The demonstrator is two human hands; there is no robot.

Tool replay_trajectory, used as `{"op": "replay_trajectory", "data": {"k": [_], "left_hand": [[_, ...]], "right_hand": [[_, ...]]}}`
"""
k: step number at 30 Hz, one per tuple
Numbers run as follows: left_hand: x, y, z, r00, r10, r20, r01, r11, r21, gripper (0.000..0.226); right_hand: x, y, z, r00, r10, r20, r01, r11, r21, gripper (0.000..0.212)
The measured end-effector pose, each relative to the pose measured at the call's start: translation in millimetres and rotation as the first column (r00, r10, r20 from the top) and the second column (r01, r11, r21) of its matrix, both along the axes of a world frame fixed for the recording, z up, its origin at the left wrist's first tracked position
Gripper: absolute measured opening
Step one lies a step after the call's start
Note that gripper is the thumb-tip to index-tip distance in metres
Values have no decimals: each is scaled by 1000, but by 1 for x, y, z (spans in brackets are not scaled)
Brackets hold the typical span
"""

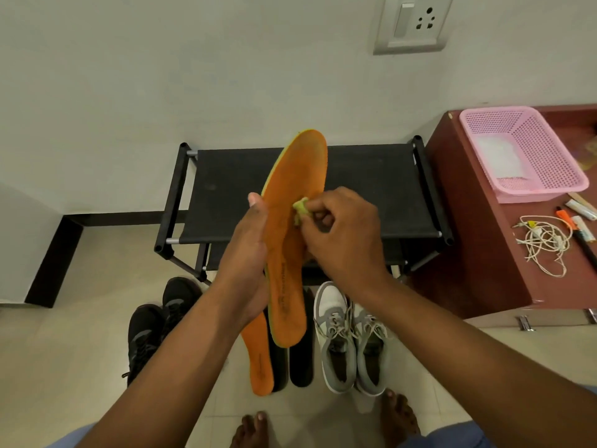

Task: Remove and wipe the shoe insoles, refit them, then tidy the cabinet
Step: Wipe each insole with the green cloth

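Orange, and held upright over the black rack (355, 185), the insole (292, 240) is gripped along its left edge by the left hand (248, 260), while the right hand (342, 234) pinches a small yellow-green cloth (301, 212) against its face. On the floor below lie a second orange insole (258, 357) and two black insoles (301, 367) (side by side), with black shoes (151, 328) to the left and grey-white sneakers (349, 337) to the right. Far right, a pink basket (529, 147) and a tangled cord (546, 244) sit on a red-brown cabinet (478, 227).
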State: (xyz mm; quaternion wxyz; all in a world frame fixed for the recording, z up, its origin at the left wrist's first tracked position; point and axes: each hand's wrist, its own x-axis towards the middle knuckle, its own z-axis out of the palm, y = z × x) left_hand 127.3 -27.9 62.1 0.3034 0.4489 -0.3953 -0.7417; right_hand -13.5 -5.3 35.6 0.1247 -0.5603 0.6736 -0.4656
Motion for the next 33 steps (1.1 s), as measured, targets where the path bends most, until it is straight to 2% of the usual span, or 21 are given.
{"op": "replay_trajectory", "data": {"k": [2,4,10,12,14,19,22,29,33], "left_hand": [[-1,2,-1,999,-34,-1,34,999,1,56],[-1,3,-2,999,-43,5,43,999,2,57],[11,-11,-6,996,85,-5,-85,996,27,71],[14,-14,-6,995,102,-9,-102,994,42,74],[13,-14,-5,995,97,-17,-96,995,40,72],[4,-6,-4,998,64,-20,-64,998,16,59],[3,-5,-3,999,53,-12,-53,999,-1,54],[19,-19,-10,990,138,-12,-138,990,43,77],[21,-22,-11,988,149,-37,-146,987,69,78]], "right_hand": [[-11,-6,1,996,-84,16,84,996,9,5],[-12,-6,2,996,-85,33,85,996,18,6],[20,10,-6,973,227,50,-229,972,56,4],[26,13,-8,961,273,29,-275,960,60,6],[23,11,-8,970,244,24,-245,968,57,7],[-4,-3,-5,1000,6,15,-7,999,54,7],[-8,-4,-5,1000,-15,21,14,999,49,5],[36,22,-5,951,302,68,-306,950,65,5],[38,21,-6,943,329,46,-331,943,41,4]]}}
